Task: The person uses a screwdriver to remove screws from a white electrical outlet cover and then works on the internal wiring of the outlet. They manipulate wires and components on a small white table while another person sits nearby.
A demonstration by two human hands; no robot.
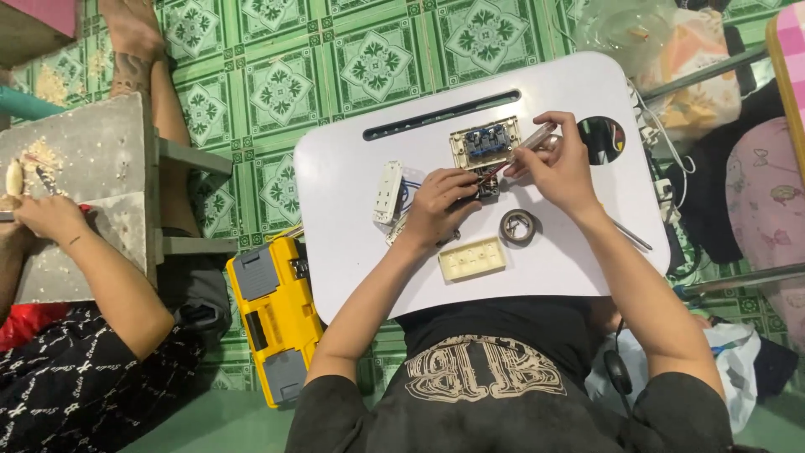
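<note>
You are mid-wiring: your left hand [443, 204] is pinching a small dark part just below the opened switch box [485, 143], your right hand [560, 164] gripping a screwdriver [530, 141] beside it; the cover plate [472, 259] below is lying unfitted.

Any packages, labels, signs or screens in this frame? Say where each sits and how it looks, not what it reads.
Bag: clear plastic, crumpled, on the floor beyond the white table's far right corner.
Toolbox: yellow case with grey latches, on the floor left of the table.
Shirt print: pale lettering block on black cloth, bottom centre.
No screens or signs.
</note>
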